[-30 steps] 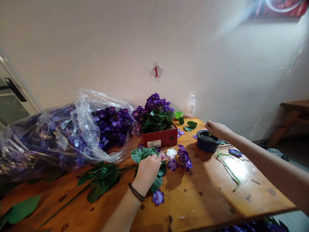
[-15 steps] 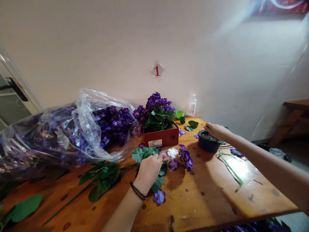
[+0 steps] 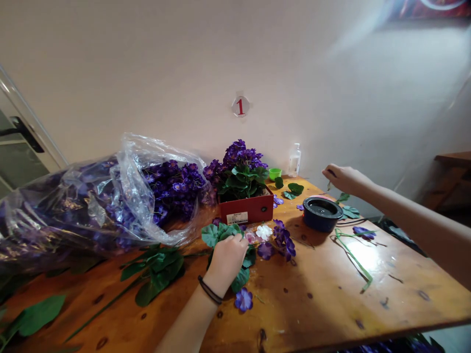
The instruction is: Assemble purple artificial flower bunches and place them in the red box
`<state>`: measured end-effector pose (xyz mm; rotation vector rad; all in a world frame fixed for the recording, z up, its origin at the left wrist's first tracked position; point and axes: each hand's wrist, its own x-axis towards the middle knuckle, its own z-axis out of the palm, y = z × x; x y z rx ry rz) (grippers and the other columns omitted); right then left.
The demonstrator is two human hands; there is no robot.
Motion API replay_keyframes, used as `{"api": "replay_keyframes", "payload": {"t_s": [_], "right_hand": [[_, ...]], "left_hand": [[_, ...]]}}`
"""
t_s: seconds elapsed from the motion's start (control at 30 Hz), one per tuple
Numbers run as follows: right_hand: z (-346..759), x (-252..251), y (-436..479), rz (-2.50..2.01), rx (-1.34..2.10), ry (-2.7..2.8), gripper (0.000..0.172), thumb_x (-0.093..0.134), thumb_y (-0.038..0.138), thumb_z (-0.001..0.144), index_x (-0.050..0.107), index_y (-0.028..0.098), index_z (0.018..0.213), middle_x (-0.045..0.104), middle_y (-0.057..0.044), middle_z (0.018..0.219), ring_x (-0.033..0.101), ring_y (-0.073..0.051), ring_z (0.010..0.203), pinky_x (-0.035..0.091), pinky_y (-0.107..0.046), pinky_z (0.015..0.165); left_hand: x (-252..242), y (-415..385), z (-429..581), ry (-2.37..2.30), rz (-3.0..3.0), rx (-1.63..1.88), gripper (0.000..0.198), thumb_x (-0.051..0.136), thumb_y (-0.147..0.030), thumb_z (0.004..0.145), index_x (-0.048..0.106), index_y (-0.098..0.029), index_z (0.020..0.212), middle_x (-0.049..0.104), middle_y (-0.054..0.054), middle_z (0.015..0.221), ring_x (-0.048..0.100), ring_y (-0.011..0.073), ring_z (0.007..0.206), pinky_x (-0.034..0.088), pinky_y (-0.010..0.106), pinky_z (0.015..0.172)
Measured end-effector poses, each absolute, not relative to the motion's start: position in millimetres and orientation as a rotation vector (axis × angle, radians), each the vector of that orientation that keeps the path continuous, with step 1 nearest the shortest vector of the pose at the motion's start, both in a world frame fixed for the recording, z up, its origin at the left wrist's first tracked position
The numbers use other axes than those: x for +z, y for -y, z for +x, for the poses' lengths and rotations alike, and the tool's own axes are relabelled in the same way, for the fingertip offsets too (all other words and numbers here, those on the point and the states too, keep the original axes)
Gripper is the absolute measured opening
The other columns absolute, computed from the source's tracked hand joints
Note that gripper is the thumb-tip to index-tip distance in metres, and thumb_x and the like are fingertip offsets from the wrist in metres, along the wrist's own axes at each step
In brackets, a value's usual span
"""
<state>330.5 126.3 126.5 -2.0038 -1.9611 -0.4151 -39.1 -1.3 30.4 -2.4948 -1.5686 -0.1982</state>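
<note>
A flower sprig (image 3: 257, 240) of artificial green leaves and deep purple blooms is lying flat on a wooden table (image 3: 312, 294) just below the middle of the frame. Its long axis is running roughly left to right, with the broad leaves bunching at the left end and the purple blooms pointing right, toward a dark blue pot (image 3: 322, 213). One white flower (image 3: 264, 231) and a pale pink one are sitting among the purple heads. The left hand (image 3: 226, 260), wearing a thin black wristband (image 3: 209, 290), is coming in from the bottom centre and curling its fingers closed over the leafy end of the sprig. A loose purple flower (image 3: 243, 299) is lying just below that hand. The right hand (image 3: 342, 177) is hovering in the air at right of centre, above and behind the pot, with its fingers drawn narrowly together; whether anything is pinched between them is too small to tell. A thin green stem (image 3: 353, 255) is lying on the table to the right of the pot. Behind the sprig, a red box (image 3: 247, 210) is holding a clump of purple flowers and leaves. At left, a large clear plastic bag (image 3: 110, 196) of more purple flowers is spilling across the table, with a leafy branch (image 3: 158, 272) lying in front of it. A small green cup (image 3: 273, 173) and a clear bottle (image 3: 295, 160) are standing against the wall, under a round sign (image 3: 240, 106) showing a red 1.
</note>
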Motion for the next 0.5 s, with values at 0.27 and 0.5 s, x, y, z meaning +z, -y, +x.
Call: {"api": "replay_keyframes", "payload": {"t_s": [0.27, 0.5], "right_hand": [[333.7, 184.7, -119.9, -1.945, -0.531, 1.789, 0.039, 0.031, 0.041, 0.095, 0.058, 0.015, 0.105, 0.065, -0.016, 0.086, 0.053, -0.021, 0.069, 0.029, -0.029, 0.061], [329.9, 118.9, -121.9, -1.963, -0.299, 1.985, 0.028, 0.041, 0.037, 0.091, 0.060, 0.017, 0.089, 0.066, -0.012, 0.078, 0.054, -0.017, 0.061, 0.031, -0.026, 0.057]], "left_hand": [[30.3, 0.0, -38.4, 1.566, -2.484, -0.170, 0.019, 0.044, -0.020, 0.092, 0.062, -0.018, 0.091, 0.061, 0.005, 0.092, 0.059, 0.0171, 0.086, 0.045, 0.024, 0.065], [26.3, -1.2, -38.6, 1.536, -2.497, -0.218, 0.017, 0.046, -0.021, 0.091, 0.062, -0.018, 0.091, 0.060, 0.005, 0.093, 0.057, 0.0176, 0.089, 0.046, 0.026, 0.070]]}}
